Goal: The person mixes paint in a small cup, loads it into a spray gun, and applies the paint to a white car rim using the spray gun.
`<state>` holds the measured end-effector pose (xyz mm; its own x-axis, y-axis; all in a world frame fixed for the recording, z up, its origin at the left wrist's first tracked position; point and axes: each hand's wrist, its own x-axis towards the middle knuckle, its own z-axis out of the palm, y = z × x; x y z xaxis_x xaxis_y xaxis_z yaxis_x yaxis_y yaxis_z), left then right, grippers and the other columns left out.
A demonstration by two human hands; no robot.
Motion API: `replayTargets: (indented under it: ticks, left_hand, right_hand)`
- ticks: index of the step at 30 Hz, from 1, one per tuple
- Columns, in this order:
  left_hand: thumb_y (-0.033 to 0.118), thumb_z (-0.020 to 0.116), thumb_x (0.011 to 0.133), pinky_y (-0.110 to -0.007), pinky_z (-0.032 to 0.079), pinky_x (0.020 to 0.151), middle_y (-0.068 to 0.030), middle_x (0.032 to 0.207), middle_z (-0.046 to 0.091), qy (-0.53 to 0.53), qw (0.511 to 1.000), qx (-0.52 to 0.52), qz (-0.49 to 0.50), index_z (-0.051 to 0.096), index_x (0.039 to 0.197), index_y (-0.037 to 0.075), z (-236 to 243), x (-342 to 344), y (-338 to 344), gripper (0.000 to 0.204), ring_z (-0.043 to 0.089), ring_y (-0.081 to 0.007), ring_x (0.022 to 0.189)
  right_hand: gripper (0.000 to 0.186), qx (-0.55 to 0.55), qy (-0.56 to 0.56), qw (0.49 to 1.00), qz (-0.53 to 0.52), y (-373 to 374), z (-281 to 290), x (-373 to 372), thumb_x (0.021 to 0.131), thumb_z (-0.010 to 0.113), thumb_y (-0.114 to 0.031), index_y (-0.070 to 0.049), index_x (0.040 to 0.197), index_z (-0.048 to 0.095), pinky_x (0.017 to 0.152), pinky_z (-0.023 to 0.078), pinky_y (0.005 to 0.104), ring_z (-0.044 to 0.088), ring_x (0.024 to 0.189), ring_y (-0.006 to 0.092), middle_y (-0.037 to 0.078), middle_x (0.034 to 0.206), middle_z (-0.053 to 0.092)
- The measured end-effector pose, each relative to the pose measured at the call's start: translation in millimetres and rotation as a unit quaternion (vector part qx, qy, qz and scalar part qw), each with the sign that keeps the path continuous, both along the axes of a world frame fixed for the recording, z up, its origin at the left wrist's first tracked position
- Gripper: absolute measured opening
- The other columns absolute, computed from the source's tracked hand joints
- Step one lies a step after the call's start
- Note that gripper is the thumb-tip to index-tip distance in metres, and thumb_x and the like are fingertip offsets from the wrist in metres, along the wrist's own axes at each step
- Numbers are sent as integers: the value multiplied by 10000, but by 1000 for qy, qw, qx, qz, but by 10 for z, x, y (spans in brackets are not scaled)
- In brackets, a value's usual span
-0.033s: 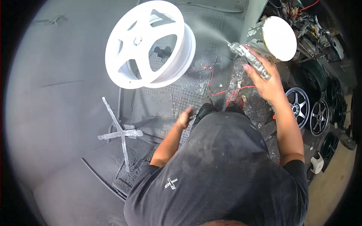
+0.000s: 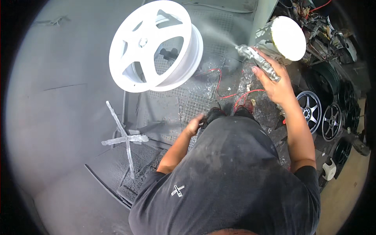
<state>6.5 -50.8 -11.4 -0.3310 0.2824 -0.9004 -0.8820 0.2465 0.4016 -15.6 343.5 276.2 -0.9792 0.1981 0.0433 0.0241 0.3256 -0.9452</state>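
My right hand [image 2: 279, 84] is wrapped round the grip of a spray gun [image 2: 260, 62], level with the wheel and to its right. A large round cup with a white top [image 2: 289, 38] sits on the gun. Pale mist fans from the nozzle toward the white five-spoke wheel rim [image 2: 150, 51], whose right side faces the gun across a gap. My left hand [image 2: 194, 124] hangs low by my left leg, holding nothing that I can see; its fingers show only in part, loosely apart.
A paint-crusted cross-shaped stand [image 2: 126, 138] is at the left. A red hose [image 2: 234, 95] runs over the floor by my shoes. Several rims, among them a dark-spoked one [image 2: 332, 122], line the right side, below a heap of scrap [image 2: 327, 33].
My left hand has shifted slightly to the right, toward my leg. The gun's cup has moved a touch left and up. Mist sprays in both frames, and the wheel rim stays put.
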Motion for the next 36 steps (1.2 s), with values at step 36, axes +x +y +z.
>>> replayTargets:
  ticks: [36]
  left_hand:
    - [791, 234, 933, -486, 288, 1142, -128, 1502, 454, 119, 800, 209, 550, 363, 1498, 67, 589, -1113, 176, 927, 454, -300, 1328]
  right_hand:
    - [479, 64, 59, 996, -10, 256, 208, 145, 921, 722, -208, -105, 1373, 600, 1021, 461, 350, 623, 1196, 193, 133, 1301, 667]
